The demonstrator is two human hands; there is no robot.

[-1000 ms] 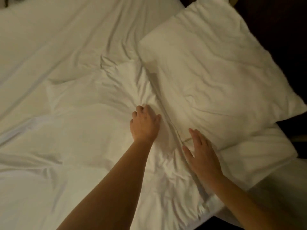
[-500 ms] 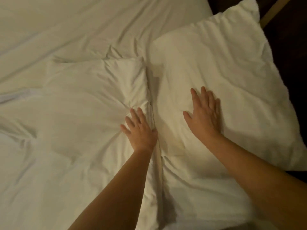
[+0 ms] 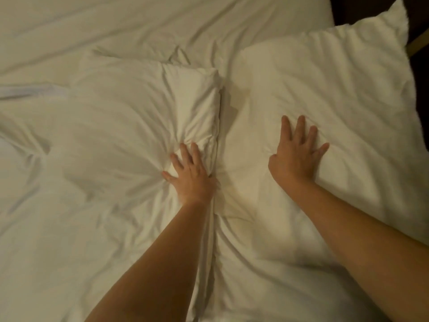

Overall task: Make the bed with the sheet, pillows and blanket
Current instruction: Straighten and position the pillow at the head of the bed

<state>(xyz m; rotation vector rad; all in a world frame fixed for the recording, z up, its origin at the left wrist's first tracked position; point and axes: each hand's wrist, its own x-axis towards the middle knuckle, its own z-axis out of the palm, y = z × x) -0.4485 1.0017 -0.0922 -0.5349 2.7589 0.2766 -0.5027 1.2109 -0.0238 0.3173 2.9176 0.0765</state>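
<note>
Bed point(image 3: 320, 17): covered across the top and left of view by a white sheet point(image 3: 116, 24), creased, with loose folds at the left edge. Room: dim, with dark space beyond the bed's upper right corner, crossed by a pale wooden strip point(image 3: 420, 43). Two white pillows lie side by side on the sheet, their inner edges meeting along a line running toward the viewer. Left pillow point(image 3: 120, 117): heavily wrinkled, with creases radiating from the left hand point(image 3: 190, 175), which lies open, fingers spread, pressing flat near the pillow's inner edge. Right pillow point(image 3: 336, 89): fuller, one corner pointing up at top right. Right hand point(image 3: 294, 156): open, fingers splayed, palm pressed flat on this pillow's middle. Neither hand grips fabric
</note>
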